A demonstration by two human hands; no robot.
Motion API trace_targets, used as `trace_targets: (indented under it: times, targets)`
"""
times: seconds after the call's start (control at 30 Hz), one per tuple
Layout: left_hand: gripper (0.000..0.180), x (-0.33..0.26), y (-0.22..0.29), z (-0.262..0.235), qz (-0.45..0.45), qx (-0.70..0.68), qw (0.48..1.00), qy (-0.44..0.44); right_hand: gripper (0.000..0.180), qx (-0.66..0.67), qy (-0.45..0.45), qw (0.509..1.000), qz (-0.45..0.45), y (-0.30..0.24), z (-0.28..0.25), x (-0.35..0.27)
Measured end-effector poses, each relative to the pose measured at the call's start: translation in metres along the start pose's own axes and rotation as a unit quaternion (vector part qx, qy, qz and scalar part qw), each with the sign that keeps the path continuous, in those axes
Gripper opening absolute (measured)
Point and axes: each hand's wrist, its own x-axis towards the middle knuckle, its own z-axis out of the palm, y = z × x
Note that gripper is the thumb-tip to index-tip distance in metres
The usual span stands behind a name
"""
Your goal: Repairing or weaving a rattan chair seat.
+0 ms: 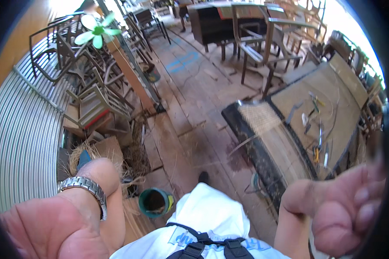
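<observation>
My left hand (52,228) is raised close at the lower left, palm toward me, with a metal wristwatch (85,185) on its wrist. Its fingers run out of the picture. On the right, my right hand (348,209) is up close too. Its lower fingers curl in toward the palm, and a blurred finger reaches up into the dark rim; whatever they hold, if anything, is hidden. Beyond that hand lies a dark-framed piece with a woven cane panel (272,129). Several hand tools, including pliers (317,154), rest on the brown surface (333,93) beside it.
A green bucket (153,203) stands on the plank floor (177,134) near my body. Wooden chairs (95,105) are piled at the left by corrugated sheeting (26,125) and a post (132,73). More chairs (263,47) and dark furniture stand at the back. Loose straw-like strips lie at the left.
</observation>
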Motion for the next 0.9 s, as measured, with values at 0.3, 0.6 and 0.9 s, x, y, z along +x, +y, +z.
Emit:
trace_targets:
  times: [0.3, 0.6, 0.9]
  targets:
    - [0.014, -0.219, 0.009, 0.105, -0.426, 0.100, 0.857, -0.272, 0.019, 0.004, -0.146, 0.924, 0.352, 0.022, -0.013, -0.202]
    - [0.026, -0.536, 0.149, -0.049, -0.618, -0.103, 0.458, -0.631, 0.012, -0.211, -0.235, 0.770, 0.555, -0.078, -0.163, -0.322]
    - [0.032, -0.558, 0.228, -0.193, -0.740, -0.052, 0.127, -0.658, 0.013, -0.544, -0.272, 0.578, 0.543, -0.020, -0.302, -0.414]
